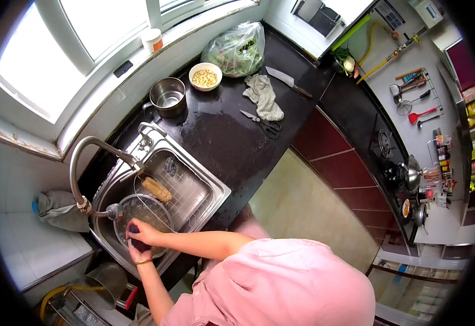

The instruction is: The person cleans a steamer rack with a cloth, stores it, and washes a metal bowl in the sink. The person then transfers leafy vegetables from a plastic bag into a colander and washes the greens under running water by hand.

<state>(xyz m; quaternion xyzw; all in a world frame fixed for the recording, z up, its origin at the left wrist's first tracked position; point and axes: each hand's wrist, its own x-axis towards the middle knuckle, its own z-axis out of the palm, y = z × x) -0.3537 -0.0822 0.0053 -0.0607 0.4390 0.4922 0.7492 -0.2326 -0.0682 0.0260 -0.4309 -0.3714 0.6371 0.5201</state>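
Over a clear basin [164, 216] in the steel sink, my left hand [139, 253] and my right hand [146, 233] close together around a dark purple item [134, 229]. Its shape is mostly hidden by the fingers. Just above the hands is the spray head [115, 211] of the faucet. A yellowish-brown, rough item [156, 189] lies in the sink beside the basin, with a wire rack [186, 190] under it.
On the dark counter [215, 136] stand a metal pot [168, 95], a bowl of yellow kernels [205, 77] and a bag of greens [237, 51]. A cloth [263, 98], scissors [263, 123] and a knife [287, 80] lie to their right. The faucet [74, 168] arches over the sink's left side.
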